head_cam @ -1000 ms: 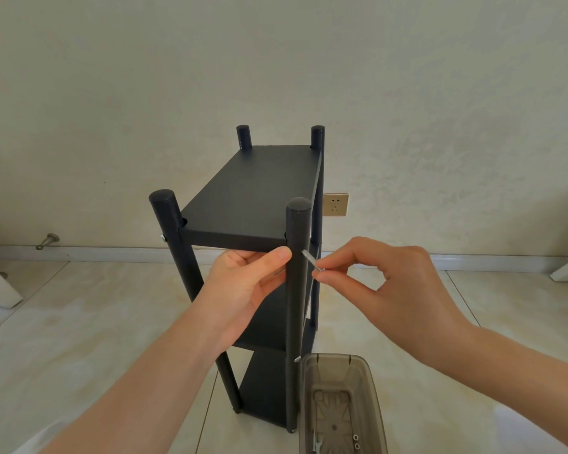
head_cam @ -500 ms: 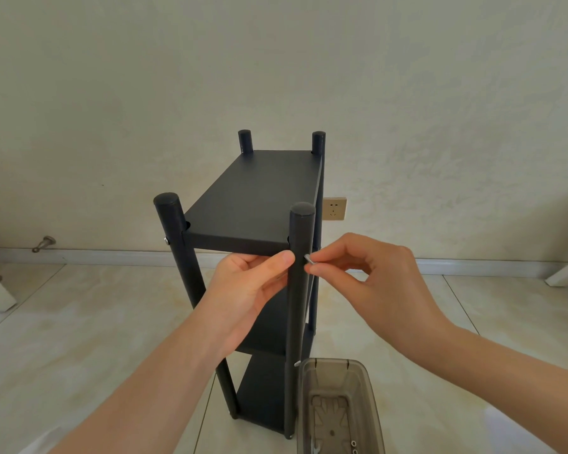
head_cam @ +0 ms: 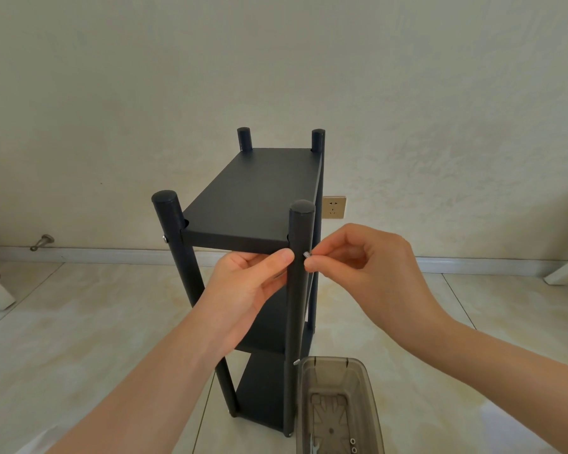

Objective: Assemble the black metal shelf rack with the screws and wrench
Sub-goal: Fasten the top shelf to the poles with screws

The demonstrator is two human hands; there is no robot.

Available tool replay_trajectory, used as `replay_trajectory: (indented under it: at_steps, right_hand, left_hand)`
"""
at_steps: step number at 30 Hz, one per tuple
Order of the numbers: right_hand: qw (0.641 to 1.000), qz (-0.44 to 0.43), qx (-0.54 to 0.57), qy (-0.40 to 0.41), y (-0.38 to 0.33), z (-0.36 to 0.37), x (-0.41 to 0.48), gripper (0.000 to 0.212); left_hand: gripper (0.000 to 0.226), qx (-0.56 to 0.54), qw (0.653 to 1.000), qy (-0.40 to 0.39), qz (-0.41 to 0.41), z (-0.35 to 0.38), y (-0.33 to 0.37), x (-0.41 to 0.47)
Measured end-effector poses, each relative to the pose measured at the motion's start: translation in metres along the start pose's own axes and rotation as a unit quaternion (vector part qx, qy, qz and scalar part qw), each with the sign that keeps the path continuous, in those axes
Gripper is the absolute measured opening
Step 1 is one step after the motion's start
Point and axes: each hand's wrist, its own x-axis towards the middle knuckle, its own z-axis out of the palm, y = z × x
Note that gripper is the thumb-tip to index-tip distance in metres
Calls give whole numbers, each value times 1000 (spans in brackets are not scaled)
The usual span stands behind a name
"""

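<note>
At the far left we see a metal door stop (head_cam: 42,242) fixed low on the wall, just above the skirting. The black metal shelf rack (head_cam: 253,198) stands upright on the tiled floor (head_cam: 79,322), in the middle of our view and close to the wall, with its four round posts rising a little above the top shelf. The near left post (head_cam: 169,221) has a silver screw head (head_cam: 164,238) on its outer side, level with that shelf.

Our left hand (head_cam: 246,290) holds the rack just under the front edge of the top shelf: the fingers curl up behind the edge, and the thumb lies along the front with its tip against the near right post (head_cam: 300,234). Our right hand (head_cam: 368,267) pinches a small silver screw (head_cam: 306,254) between thumb and forefinger, its other fingers curled. The screw touches the right side of that post, just below the top shelf.

Lower on the same post another screw (head_cam: 296,362) sticks out part way. Beside it, at the bottom of the view, sits a smoky clear plastic box (head_cam: 371,404), open on top, with a few small metal pieces (head_cam: 353,444) in it. A wall socket (head_cam: 334,207) shows behind the rack to the right
</note>
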Motion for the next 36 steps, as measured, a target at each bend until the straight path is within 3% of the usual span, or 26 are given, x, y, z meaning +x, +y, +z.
replay_trajectory:
  at_steps: [7, 12, 25, 29, 36]
  right_hand:
    - [995, 44, 81, -33, 4, 2, 3, 6]
    - [997, 41, 68, -22, 5, 3, 5, 7]
    - [997, -51, -54, -4, 0, 1, 1, 18]
    - [998, -45, -51, 2, -1, 2, -1, 16]
    - [984, -103, -147, 10, -4, 3, -5, 8]
  left_hand:
    - [25, -5, 1000, -12, -1, -1, 0, -1]
    - [22, -5, 1000, -4, -3, 0, 0, -1]
    - [25, -18, 1000, -9, 11, 2, -1, -2]
    - [19, -16, 1000, -4, 15, 2, -3, -2]
    - [25, -15, 1000, -4, 13, 2, -2, -2]
